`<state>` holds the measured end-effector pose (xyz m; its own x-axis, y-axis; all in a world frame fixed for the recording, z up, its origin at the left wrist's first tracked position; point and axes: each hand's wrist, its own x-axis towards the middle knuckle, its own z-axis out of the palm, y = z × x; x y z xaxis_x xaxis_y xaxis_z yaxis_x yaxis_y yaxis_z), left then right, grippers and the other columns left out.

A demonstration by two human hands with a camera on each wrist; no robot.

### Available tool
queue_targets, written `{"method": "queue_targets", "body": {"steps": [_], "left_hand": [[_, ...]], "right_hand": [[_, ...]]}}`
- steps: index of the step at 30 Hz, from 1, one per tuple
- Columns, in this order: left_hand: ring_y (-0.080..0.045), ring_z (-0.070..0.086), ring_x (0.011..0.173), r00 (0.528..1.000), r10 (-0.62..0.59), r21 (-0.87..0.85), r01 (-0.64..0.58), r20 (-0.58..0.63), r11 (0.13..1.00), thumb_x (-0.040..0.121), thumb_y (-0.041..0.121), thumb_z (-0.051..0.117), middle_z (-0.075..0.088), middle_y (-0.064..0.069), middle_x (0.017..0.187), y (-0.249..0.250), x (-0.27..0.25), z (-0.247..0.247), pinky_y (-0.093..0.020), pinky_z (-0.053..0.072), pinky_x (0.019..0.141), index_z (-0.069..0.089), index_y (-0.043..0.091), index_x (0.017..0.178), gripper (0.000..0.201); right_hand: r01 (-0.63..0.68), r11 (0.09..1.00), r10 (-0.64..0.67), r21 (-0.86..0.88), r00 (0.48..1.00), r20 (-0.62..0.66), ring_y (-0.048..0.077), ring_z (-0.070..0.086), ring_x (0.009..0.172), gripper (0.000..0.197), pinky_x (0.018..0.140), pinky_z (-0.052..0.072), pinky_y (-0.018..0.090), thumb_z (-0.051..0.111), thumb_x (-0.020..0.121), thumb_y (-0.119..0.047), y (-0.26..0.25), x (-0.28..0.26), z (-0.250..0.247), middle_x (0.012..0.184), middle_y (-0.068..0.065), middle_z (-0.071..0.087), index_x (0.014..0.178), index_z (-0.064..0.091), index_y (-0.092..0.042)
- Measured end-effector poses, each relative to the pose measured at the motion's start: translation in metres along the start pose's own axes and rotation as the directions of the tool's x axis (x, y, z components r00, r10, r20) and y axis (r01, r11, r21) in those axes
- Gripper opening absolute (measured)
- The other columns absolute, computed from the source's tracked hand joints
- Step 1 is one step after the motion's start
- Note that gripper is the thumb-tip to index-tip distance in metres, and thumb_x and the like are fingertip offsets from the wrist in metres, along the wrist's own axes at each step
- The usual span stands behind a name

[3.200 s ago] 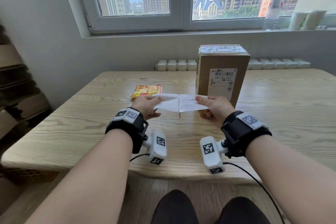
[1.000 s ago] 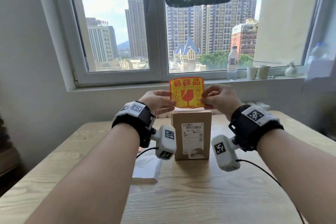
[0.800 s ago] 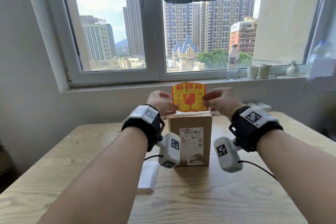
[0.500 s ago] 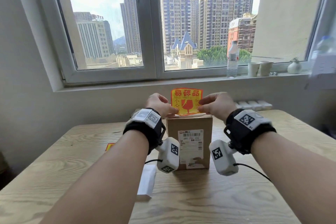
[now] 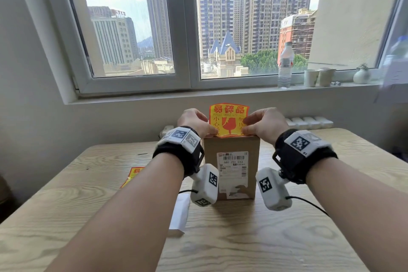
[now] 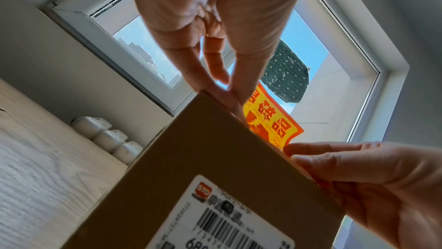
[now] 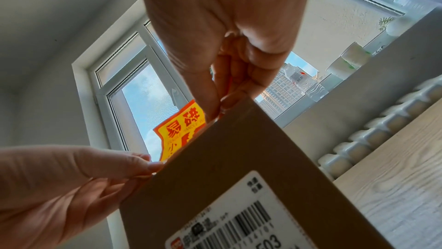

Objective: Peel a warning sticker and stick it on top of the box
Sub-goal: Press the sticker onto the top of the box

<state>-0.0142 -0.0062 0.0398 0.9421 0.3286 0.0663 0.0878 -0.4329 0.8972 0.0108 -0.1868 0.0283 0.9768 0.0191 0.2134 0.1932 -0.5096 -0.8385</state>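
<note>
A yellow and red warning sticker (image 5: 228, 119) stands upright over the top of the brown cardboard box (image 5: 231, 174), its lower edge at the box's near top edge. My left hand (image 5: 196, 122) pinches the sticker's lower left side and my right hand (image 5: 262, 123) pinches its lower right side. The left wrist view has the sticker (image 6: 275, 120) rising behind the box (image 6: 203, 168), pinched by my left hand (image 6: 222, 90). In the right wrist view my right hand (image 7: 222, 102) pinches the sticker (image 7: 179, 132) at the top edge of the box (image 7: 239, 168). The box top is hidden.
The box stands mid-table on a wooden table (image 5: 242, 238). White backing paper (image 5: 180, 214) lies left of the box, and another sticker sheet (image 5: 134, 174) lies further left. A bottle (image 5: 284, 64), cups (image 5: 319, 77) and a small vase (image 5: 361, 74) stand on the windowsill.
Both hands have brought the peeled sticker down from in front of the window to the box's top edge. The backing paper that they held earlier now lies on the table.
</note>
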Motion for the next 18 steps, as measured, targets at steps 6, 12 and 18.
{"method": "queue_targets", "body": {"steps": [6, 12, 18], "left_hand": [[-0.013, 0.057, 0.095, 0.988, 0.13, 0.273, -0.103, -0.081, 0.956, 0.063, 0.029, 0.084, 0.062, 0.005, 0.1, 0.0006, -0.0035, 0.0075, -0.025, 0.047, 0.077, 0.067, 0.019, 0.097, 0.039], [-0.02, 0.053, 0.114, 0.994, 0.09, 0.38, -0.059, -0.066, 0.923, 0.049, 0.057, 0.081, 0.06, 0.001, 0.116, -0.0063, -0.0019, 0.0038, -0.041, 0.048, 0.096, 0.064, 0.029, 0.097, 0.058], [-0.022, 0.05, 0.116, 0.986, 0.157, 0.333, -0.133, -0.047, 0.933, 0.054, 0.044, 0.084, 0.054, -0.003, 0.119, -0.0065, -0.0027, 0.0044, -0.044, 0.045, 0.1, 0.055, 0.031, 0.084, 0.044]], "right_hand": [[0.016, 0.986, -0.019, -0.169, 1.0, -0.019, 0.018, 0.063, 0.096, 0.032, 0.09, 0.054, 0.037, 0.084, 0.067, -0.022, -0.0049, -0.0022, -0.0015, 0.099, 0.0, 0.066, 0.097, 0.073, -0.019], [0.045, 0.986, -0.038, -0.163, 0.998, 0.04, 0.017, 0.061, 0.093, 0.034, 0.083, 0.051, 0.032, 0.084, 0.067, -0.031, -0.0053, -0.0063, -0.0013, 0.096, -0.001, 0.065, 0.095, 0.073, -0.018], [0.07, 0.984, -0.063, -0.167, 0.997, 0.045, 0.019, 0.063, 0.093, 0.018, 0.088, 0.054, 0.034, 0.083, 0.069, -0.022, -0.0021, -0.0019, 0.0001, 0.09, -0.003, 0.064, 0.083, 0.072, -0.023]]}}
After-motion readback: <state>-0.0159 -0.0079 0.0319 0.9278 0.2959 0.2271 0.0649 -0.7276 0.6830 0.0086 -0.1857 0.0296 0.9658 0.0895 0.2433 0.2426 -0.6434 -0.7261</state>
